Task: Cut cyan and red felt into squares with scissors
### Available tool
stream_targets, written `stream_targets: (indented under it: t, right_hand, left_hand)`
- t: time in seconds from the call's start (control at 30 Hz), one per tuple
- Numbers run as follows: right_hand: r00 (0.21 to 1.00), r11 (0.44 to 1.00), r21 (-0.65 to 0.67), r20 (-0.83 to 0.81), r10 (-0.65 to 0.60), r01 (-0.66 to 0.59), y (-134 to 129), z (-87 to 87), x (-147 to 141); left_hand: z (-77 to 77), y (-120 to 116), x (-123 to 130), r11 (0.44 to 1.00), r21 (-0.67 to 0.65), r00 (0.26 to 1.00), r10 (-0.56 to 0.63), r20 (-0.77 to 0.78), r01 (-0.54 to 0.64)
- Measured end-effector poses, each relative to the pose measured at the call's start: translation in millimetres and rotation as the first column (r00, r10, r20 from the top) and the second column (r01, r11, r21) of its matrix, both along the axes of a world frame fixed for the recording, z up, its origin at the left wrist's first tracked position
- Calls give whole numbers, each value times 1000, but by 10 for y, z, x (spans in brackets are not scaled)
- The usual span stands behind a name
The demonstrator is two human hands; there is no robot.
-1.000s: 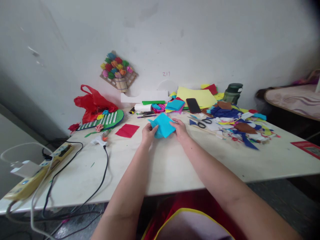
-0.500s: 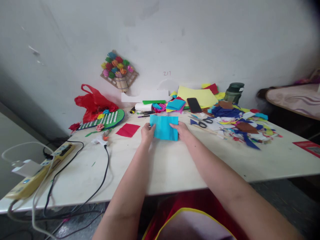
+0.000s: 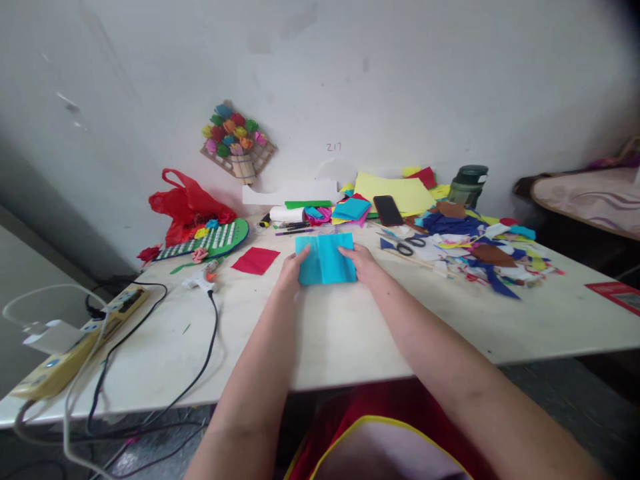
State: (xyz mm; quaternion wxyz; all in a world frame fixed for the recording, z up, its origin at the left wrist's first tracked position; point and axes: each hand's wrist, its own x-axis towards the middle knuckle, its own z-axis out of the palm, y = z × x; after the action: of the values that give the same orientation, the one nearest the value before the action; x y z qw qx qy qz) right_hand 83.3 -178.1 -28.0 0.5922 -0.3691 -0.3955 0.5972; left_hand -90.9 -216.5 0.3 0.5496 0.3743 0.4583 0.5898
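A bright blue sheet of craft paper [image 3: 327, 260] with vertical creases is held up above the table, facing me. My left hand [image 3: 291, 269] grips its left edge, thumb in front and the other fingers behind. At the right edge, my right hand [image 3: 365, 263] pinches it the same way. The fingers behind the sheet are mostly hidden. To the left on the table lies a square of red paper [image 3: 255, 261]. Scissors [image 3: 405, 245] with dark handles rest to the right of my right hand.
A glue gun [image 3: 201, 279] and power strip [image 3: 83, 343] with cables are at left. A red bag [image 3: 187, 203] and green board [image 3: 235, 239] stand behind them. Paper scraps [image 3: 470, 243], a phone [image 3: 388, 211] and a green bottle [image 3: 468, 185] are at right.
The blue paper has shifted slightly left and opened out a little wider and flatter. My left hand has moved slightly left and down with it; both hands keep their grip.
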Motion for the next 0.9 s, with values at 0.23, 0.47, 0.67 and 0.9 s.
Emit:
stream_targets:
  t: [0.23, 0.47, 0.67, 0.9]
  right_hand:
    - [993, 997, 73, 116, -30, 22, -18, -14, -38]
    - [736, 897, 348, 524, -428, 273, -60, 34, -84]
    - [537, 866, 499, 739, -408, -30, -399, 198, -320]
    - [638, 935, 355, 715, -287, 23, -356, 168, -327]
  left_hand:
    - [-10, -68, 52, 968, -38, 968, -245, 56, 248]
    - [-15, -45, 103, 995, -8, 994, -98, 47, 99]
    - [-60, -3, 122, 997, 49, 998, 55, 12, -55]
    - [-59, 0, 162, 997, 61, 996, 56, -67, -51]
